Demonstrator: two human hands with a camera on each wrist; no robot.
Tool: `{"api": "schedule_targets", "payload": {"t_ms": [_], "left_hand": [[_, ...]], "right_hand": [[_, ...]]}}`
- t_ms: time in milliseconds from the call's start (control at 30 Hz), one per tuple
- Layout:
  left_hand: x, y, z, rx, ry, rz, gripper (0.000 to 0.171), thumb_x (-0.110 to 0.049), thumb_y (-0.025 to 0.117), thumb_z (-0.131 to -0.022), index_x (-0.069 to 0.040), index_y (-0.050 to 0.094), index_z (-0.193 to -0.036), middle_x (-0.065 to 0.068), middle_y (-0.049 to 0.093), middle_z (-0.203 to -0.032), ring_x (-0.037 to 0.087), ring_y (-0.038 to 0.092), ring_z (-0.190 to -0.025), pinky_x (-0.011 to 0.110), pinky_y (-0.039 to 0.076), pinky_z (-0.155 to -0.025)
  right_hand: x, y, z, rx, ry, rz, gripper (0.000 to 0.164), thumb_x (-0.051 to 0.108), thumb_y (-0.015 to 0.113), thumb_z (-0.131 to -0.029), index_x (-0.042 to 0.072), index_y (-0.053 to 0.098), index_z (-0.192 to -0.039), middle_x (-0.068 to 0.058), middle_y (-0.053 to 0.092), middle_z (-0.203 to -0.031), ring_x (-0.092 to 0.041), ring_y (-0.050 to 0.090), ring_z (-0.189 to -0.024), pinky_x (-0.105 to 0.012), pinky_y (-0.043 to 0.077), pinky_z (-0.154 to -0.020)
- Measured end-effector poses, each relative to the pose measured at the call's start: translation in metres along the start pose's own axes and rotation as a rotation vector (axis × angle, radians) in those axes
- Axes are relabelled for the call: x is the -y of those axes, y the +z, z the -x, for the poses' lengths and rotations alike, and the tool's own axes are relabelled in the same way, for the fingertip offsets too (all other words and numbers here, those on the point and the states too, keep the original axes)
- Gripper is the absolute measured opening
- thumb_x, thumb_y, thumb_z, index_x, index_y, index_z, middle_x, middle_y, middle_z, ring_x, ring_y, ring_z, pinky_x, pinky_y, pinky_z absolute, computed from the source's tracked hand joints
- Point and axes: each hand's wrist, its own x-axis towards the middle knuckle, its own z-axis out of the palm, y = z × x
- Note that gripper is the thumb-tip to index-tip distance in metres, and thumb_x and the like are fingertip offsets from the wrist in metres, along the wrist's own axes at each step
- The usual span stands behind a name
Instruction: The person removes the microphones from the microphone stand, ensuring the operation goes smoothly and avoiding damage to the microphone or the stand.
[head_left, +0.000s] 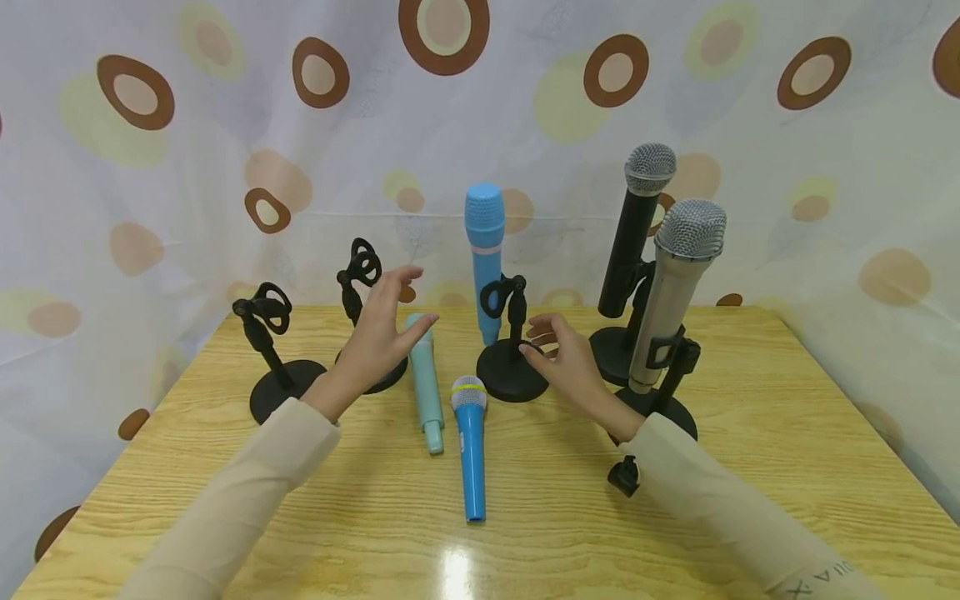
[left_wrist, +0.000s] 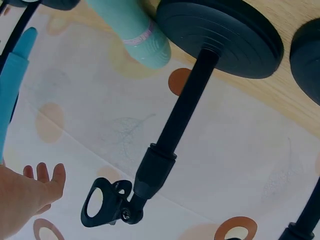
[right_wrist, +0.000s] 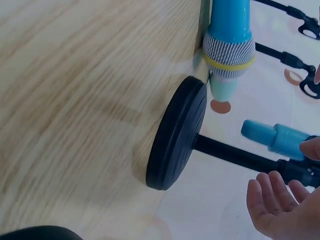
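Note:
My left hand [head_left: 382, 333] is raised over the left side of the table, thumb and fingers spread apart, holding nothing. Behind it stands a black microphone stand [head_left: 350, 300], partly hidden by the hand. The mint-green microphone [head_left: 427, 383] lies on the table just right of this hand. My right hand [head_left: 566, 358], fingers loosely bent, is right beside the middle microphone stand [head_left: 516, 321] and grips nothing. A light blue microphone [head_left: 486, 237] stands upright at that stand's clip, its handle passing behind the ring. In front lies a blue microphone [head_left: 472, 450] with a silver head and yellow band.
Another bare stand [head_left: 273, 358] is at the far left. On the right, a black microphone [head_left: 633, 233] and a silver microphone [head_left: 667, 308] sit tilted in their stands. A small black part [head_left: 624, 475] shows beside the right sleeve. A patterned curtain [head_left: 525, 125] hangs behind the table.

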Motion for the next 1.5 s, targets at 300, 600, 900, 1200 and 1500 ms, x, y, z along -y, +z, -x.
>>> {"api": "schedule_targets", "payload": {"t_ms": [300, 600, 900, 1200, 1500], "left_hand": [[-0.010, 0.012, -0.015, 0.045, -0.013, 0.062, 0.055, -0.019, 0.063, -0.087, -0.002, 0.037, -0.131, 0.014, 0.045, -0.131, 0.028, 0.046, -0.119, 0.040, 0.039, -0.101], [-0.014, 0.023, -0.032, 0.078, -0.057, 0.135, 0.055, -0.017, 0.062, -0.087, -0.001, 0.035, -0.133, 0.015, 0.047, -0.130, 0.029, 0.047, -0.118, 0.044, 0.039, -0.099], [-0.015, 0.031, -0.047, 0.092, -0.130, 0.260, 0.057, -0.022, 0.061, -0.088, -0.003, 0.033, -0.134, 0.016, 0.050, -0.127, 0.030, 0.051, -0.115, 0.048, 0.043, -0.096], [-0.018, 0.036, -0.060, 0.106, -0.158, 0.305, 0.059, -0.023, 0.060, -0.088, -0.004, 0.030, -0.135, 0.016, 0.049, -0.127, 0.032, 0.051, -0.116, 0.045, 0.044, -0.095], [-0.020, 0.039, -0.071, 0.108, -0.181, 0.336, 0.063, -0.023, 0.064, -0.086, -0.004, 0.030, -0.135, 0.017, 0.050, -0.126, 0.026, 0.052, -0.115, 0.040, 0.045, -0.096]], "right_hand": [[-0.012, -0.001, -0.010, -0.015, 0.041, -0.065, 0.042, 0.013, 0.059, -0.089, -0.003, 0.044, -0.124, -0.020, 0.053, -0.118, -0.035, 0.054, -0.105, -0.048, 0.049, -0.083], [-0.021, 0.004, -0.018, 0.015, 0.082, -0.124, 0.046, 0.016, 0.060, -0.089, 0.001, 0.042, -0.129, -0.020, 0.052, -0.120, -0.036, 0.053, -0.109, -0.048, 0.048, -0.087], [-0.031, 0.012, -0.028, 0.046, 0.093, -0.189, 0.042, 0.012, 0.060, -0.088, 0.003, 0.044, -0.126, -0.021, 0.055, -0.118, -0.036, 0.054, -0.110, -0.049, 0.048, -0.088], [-0.009, 0.010, -0.026, 0.049, 0.062, -0.211, 0.034, -0.002, 0.056, -0.087, -0.010, 0.047, -0.119, -0.030, 0.054, -0.113, -0.044, 0.055, -0.106, -0.053, 0.047, -0.087], [0.001, 0.011, -0.024, 0.027, 0.027, -0.212, 0.029, -0.004, 0.054, -0.087, -0.013, 0.049, -0.115, -0.032, 0.056, -0.107, -0.044, 0.056, -0.100, -0.052, 0.046, -0.089]]}}
